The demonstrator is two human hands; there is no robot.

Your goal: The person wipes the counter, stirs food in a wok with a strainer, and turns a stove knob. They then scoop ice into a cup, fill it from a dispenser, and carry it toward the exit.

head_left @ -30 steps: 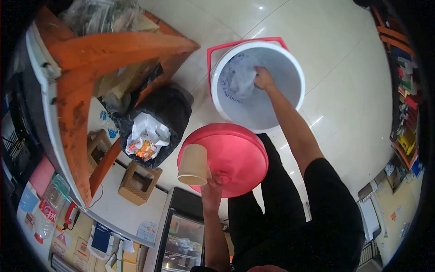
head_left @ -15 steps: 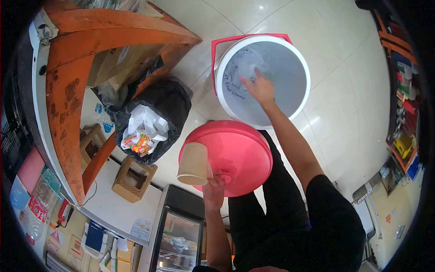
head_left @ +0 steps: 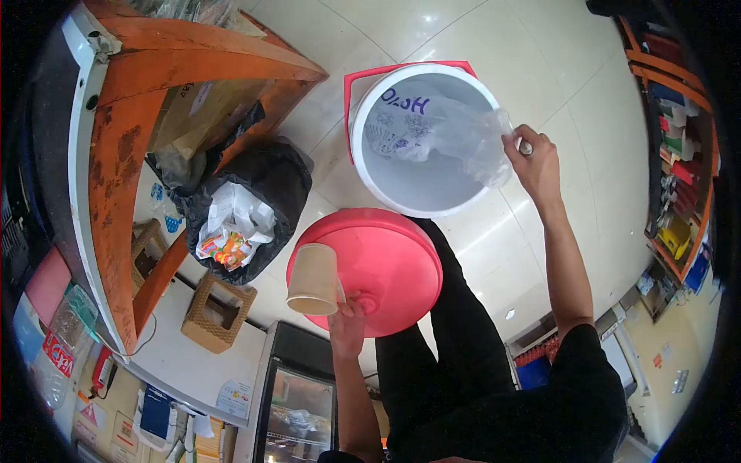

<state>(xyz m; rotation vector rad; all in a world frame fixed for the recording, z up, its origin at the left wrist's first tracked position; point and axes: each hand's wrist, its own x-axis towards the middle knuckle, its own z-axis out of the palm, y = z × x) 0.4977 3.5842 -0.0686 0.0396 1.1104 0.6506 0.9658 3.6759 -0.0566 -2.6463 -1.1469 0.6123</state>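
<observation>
Lifting the plastic bag [head_left: 463,135] from the white bucket [head_left: 421,189] looks like my step: right hand [head_left: 535,158] closed, pinching its edge above the rim. Left hand [head_left: 347,328] clasps paper cup [head_left: 312,279] and red lid [head_left: 386,266]. Next, I'd raise the bag clear.

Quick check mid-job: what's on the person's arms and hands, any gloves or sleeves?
Both the right hand and left hand are ungloved, and no watch or band shows at either wrist. A black short sleeve covers the right upper arm; the left forearm is uncovered as far as it shows.
</observation>
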